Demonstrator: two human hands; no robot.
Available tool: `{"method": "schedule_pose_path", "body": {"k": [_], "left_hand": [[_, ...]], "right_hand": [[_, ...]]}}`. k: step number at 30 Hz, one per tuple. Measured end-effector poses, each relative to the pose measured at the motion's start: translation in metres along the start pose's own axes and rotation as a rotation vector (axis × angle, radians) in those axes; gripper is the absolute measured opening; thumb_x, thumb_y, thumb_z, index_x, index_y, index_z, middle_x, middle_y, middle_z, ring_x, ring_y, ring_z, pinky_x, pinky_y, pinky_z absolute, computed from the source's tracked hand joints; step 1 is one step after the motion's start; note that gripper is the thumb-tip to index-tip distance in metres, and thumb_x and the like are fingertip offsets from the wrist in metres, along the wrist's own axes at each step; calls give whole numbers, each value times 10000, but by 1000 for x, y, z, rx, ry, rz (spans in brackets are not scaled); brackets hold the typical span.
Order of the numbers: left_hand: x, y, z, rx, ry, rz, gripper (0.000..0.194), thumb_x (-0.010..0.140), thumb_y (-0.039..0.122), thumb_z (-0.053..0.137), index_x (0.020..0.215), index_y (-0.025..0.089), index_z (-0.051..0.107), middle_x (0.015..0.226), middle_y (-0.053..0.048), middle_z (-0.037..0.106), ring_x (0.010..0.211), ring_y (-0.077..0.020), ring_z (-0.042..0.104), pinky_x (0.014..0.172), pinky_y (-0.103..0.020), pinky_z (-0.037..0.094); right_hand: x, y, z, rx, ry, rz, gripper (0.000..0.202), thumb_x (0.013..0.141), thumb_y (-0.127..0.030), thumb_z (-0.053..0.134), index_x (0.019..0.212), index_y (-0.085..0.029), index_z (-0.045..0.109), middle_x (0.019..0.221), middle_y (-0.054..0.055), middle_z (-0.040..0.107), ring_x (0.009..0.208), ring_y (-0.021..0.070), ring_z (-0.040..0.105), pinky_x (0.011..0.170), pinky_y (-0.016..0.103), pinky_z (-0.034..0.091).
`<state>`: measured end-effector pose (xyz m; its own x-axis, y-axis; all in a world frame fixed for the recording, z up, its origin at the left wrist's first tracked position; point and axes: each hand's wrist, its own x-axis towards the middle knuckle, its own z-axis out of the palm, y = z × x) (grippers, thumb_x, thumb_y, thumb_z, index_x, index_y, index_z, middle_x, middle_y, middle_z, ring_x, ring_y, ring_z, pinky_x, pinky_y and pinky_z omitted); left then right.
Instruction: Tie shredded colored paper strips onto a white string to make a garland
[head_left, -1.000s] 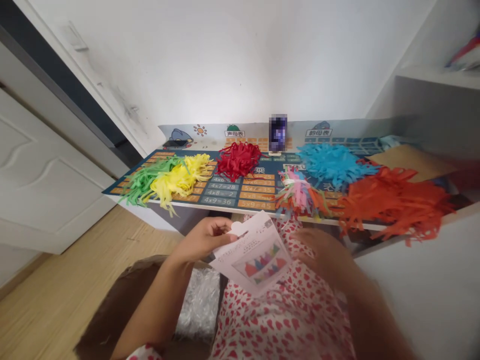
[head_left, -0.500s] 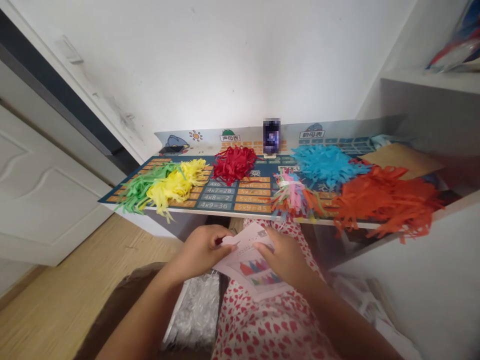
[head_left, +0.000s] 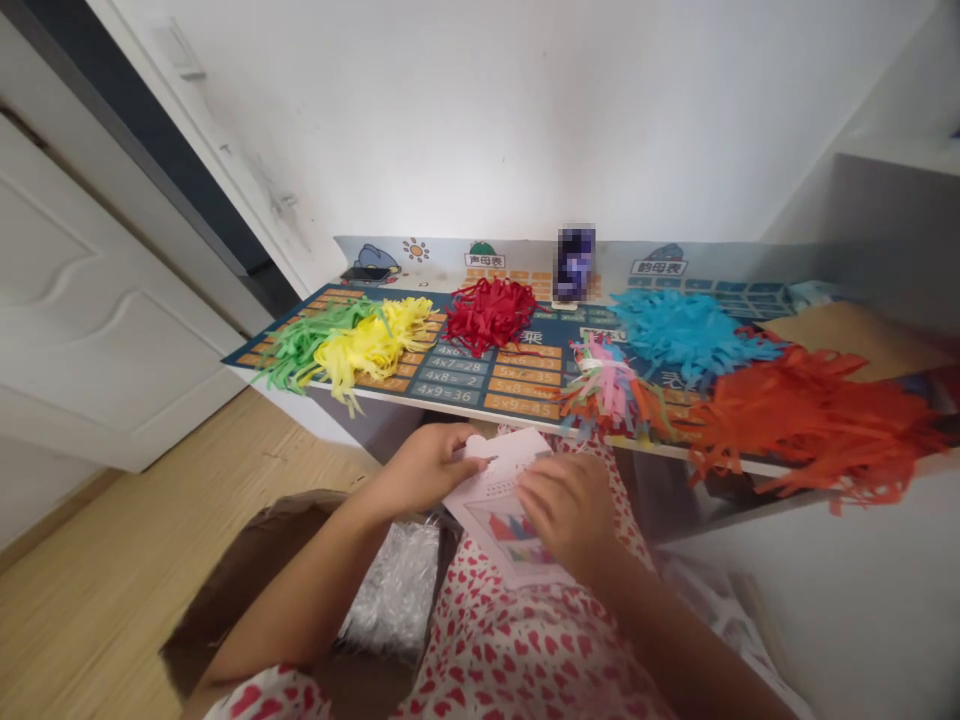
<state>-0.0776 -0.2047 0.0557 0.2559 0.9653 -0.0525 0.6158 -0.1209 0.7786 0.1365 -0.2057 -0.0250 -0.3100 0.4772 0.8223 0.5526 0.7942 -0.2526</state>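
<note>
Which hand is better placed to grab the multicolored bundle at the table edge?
Probably the right hand: it is just below the multicolored bundle, fingers over the right side of the printed card. The left hand is farther left, pinching the card.

Below the desk [head_left: 448, 390], the person wears a loose off-white garment [head_left: 517, 655] scattered with red hearts and tiny dark flecks, its cloth softly creased and reaching up to the desk's front edge. Well nearer the camera than the desk, a left sleeve [head_left: 274, 697] in the same heart print stops around the elbow. Just below the desk's edge, the left hand [head_left: 426, 465] and right hand [head_left: 574, 508] are bare.
</note>
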Motion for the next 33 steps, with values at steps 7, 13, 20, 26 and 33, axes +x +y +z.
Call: {"method": "schedule_pose_path", "body": {"k": [7,13,20,26,33], "left_hand": [[0,1,3,-179,-56,-42,200,767,339,655,748,141,636,677,18,591,591,-118,501,541,-203,382],[0,2,3,-172,-107,-41,204,788,334,636,774,131,660,687,11,587,612,-118,489,539,-195,373],[-11,13,-1,108,-40,60,186,847,310,592,845,154,693,773,-21,688,693,-162,582,618,-224,407],[-43,27,-6,116,-90,254,215,936,288,520,1013,199,700,987,-68,741,879,-202,673,789,-266,487],[-46,51,14,155,-229,449,264,966,260,469,1065,245,714,1116,-85,740,1027,-221,684,918,-294,473]], "right_hand": [[7,-8,10,33,-35,-40,111,890,-217,641,980,-273,676,877,-1,689,826,172,561,820,382,345],[10,-6,13,59,-86,-33,134,925,-230,573,848,-256,678,828,-12,693,803,169,557,822,384,326],[0,4,-38,404,-125,34,143,931,-202,540,810,-234,609,751,-8,665,746,158,598,763,345,436],[-69,85,-96,-87,-358,354,238,949,-310,477,986,-230,698,923,101,730,842,255,682,744,404,534],[-74,29,-76,252,-526,153,688,884,-522,600,1482,-258,384,1324,101,622,1155,247,634,930,357,554]]}}
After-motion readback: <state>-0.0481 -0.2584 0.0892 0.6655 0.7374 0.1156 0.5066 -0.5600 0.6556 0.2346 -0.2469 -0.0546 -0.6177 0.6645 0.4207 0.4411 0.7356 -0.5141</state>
